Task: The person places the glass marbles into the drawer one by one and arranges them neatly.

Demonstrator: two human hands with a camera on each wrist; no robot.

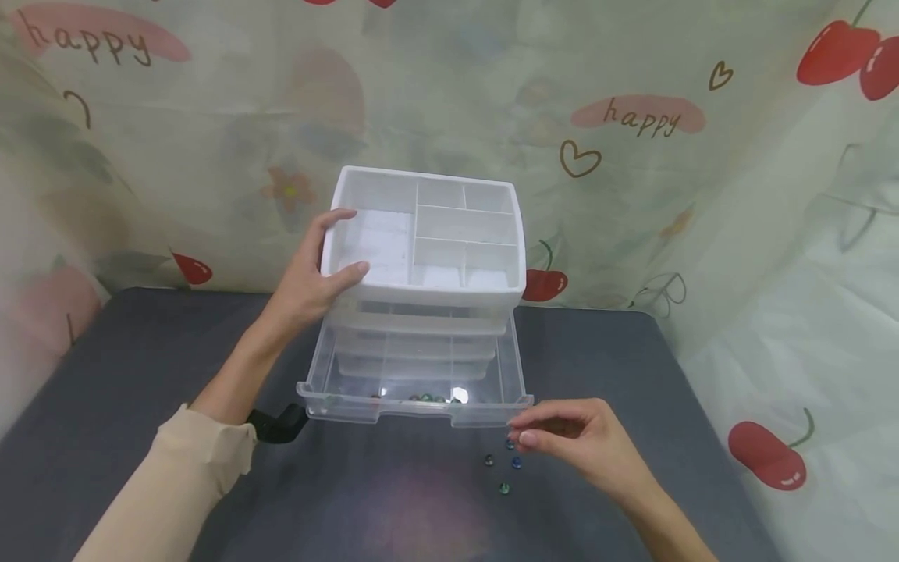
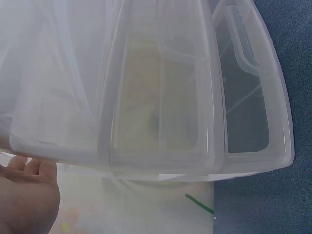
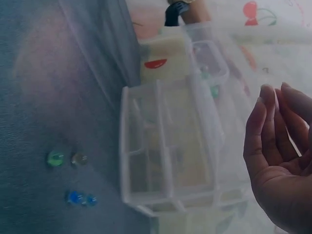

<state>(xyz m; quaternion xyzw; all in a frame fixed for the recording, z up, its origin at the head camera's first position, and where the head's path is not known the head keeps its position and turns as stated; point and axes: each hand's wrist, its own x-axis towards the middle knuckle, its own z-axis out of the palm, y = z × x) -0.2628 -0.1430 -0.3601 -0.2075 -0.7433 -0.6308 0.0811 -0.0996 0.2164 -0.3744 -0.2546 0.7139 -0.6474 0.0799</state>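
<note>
My left hand [image 1: 309, 273] grips the left side of a small drawer organizer [image 1: 467, 226], thumb and index finger over the white top's rim. The organizer's white top has several compartments. Below, a clear drawer [image 1: 344, 406] is pulled out toward me, with several glass marbles [image 1: 426, 398] along its front wall. My right hand [image 1: 586, 441] is by the drawer's front right corner, fingers loosely bent; in the right wrist view nothing shows between the fingertips. Close below lie a blue marble [image 1: 517, 463], a green marble [image 1: 504, 489] and a greyish marble [image 1: 489, 460].
The dark table [image 1: 597, 359] carries the organizer. Behind it hangs a pale curtain [image 1: 449, 117] printed with cherries and lettering. Two blue marbles [image 3: 74, 197] lie close together on the table in the right wrist view.
</note>
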